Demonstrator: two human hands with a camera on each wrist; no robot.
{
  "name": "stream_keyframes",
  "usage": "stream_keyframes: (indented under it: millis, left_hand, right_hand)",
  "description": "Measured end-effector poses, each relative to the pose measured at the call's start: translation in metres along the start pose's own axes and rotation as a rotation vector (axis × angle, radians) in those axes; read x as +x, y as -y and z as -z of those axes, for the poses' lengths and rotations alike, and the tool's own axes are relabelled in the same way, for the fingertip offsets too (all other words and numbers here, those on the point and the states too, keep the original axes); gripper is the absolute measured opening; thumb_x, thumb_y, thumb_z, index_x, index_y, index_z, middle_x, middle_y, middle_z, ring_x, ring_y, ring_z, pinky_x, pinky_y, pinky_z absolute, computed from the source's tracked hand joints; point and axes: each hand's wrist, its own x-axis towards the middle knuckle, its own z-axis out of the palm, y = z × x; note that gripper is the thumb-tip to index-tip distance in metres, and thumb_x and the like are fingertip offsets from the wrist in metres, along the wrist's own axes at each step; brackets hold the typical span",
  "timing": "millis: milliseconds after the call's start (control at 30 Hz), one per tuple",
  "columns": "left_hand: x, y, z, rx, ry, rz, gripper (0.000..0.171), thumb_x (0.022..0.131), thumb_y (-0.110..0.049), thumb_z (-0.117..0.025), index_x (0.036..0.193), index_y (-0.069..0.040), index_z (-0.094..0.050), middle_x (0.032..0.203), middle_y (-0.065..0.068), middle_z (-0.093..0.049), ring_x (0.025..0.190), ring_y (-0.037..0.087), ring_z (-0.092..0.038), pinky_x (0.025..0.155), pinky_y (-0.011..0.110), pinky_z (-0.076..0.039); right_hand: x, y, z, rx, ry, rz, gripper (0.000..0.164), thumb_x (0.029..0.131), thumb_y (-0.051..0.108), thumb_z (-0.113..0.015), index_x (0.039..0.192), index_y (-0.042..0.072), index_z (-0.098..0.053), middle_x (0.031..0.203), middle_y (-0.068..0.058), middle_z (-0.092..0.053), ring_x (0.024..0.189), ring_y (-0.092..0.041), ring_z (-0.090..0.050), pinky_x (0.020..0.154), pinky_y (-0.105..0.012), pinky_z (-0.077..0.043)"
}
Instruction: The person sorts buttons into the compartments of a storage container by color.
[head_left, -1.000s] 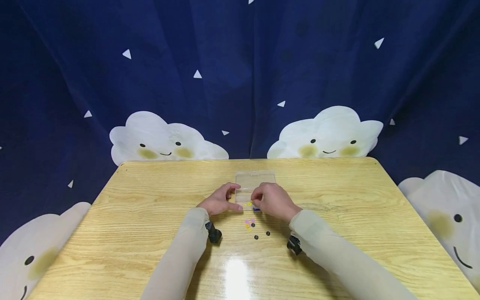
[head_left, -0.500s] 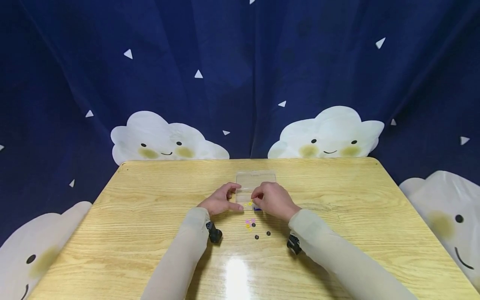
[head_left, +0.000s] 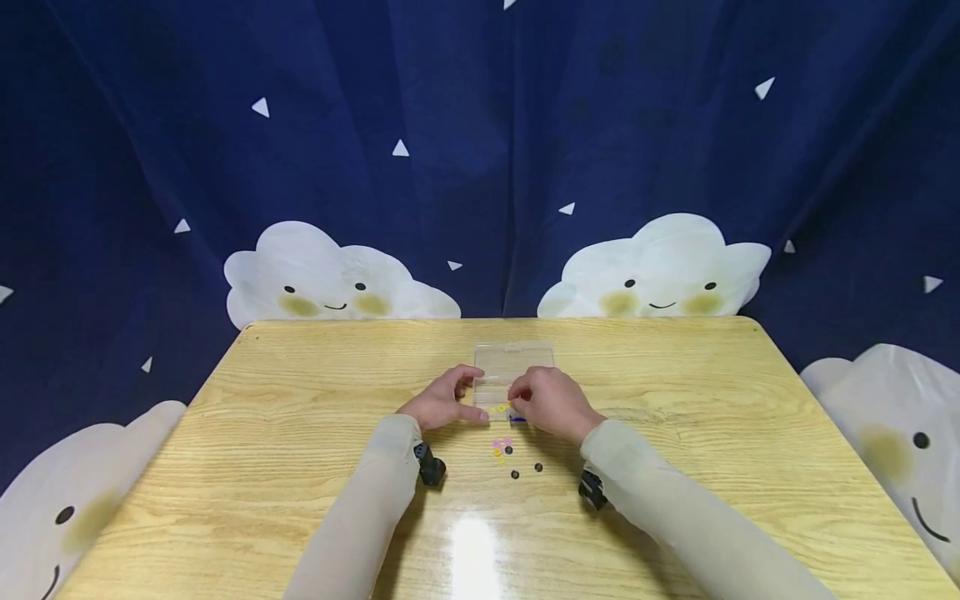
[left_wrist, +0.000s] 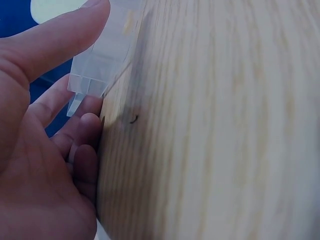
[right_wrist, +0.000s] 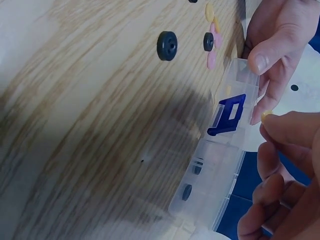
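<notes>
A clear plastic divided box (head_left: 513, 360) stands on the table with its lid raised at the back. My left hand (head_left: 441, 403) holds its left end, thumb at the near corner and fingers behind, as the left wrist view (left_wrist: 45, 120) also shows. Between thumb and index finger, my right hand (head_left: 553, 403) pinches a small yellow button (right_wrist: 265, 115) just above the box. A blue latch (right_wrist: 232, 114) sits on the box's front. Black buttons (right_wrist: 186, 192) show through the wall of one compartment, and yellow buttons (head_left: 502, 407) lie in another.
In front of the box, loose on the wooden table (head_left: 300, 467), lie pink buttons (right_wrist: 211, 60), yellow buttons (right_wrist: 209, 12) and several black buttons (right_wrist: 167, 46). A dark blue curtain (head_left: 480, 150) with cloud prints hangs behind the table's far edge.
My right hand has shifted very slightly to the right over the box. The left hand keeps its place at the box's left end, and the loose buttons lie as before.
</notes>
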Motion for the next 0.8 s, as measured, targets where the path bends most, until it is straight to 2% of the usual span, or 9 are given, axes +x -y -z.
stream_keyframes:
  millis: [367,800]
  left_hand:
    - [0.0008,-0.0006,-0.0005,0.001,-0.001,0.002,0.075,0.08,-0.019,-0.084,0.145,-0.016,-0.046,0.137,0.011,-0.047,0.115,0.023,-0.042,0.1,0.04,-0.037]
    - [0.002,0.0015,-0.0004,-0.002,-0.001,0.006,0.076,0.08,-0.02,-0.084,0.145,-0.017,-0.046,0.139,0.01,-0.046,0.116,0.023,-0.042,0.101,0.041,-0.037]
  right_hand:
    - [-0.0001,-0.0019,-0.0021,0.006,-0.007,0.019,0.007,0.087,0.014,-0.073,0.087,0.016,-0.08,0.078,0.003,-0.067,0.067,-0.007,-0.052,0.064,-0.025,-0.046]
    - [0.0007,-0.0027,-0.0029,0.01,-0.001,0.003,0.007,0.087,0.014,-0.072,0.087,0.015,-0.079,0.078,0.003,-0.066,0.067,-0.008,-0.052,0.064,-0.026,-0.046]
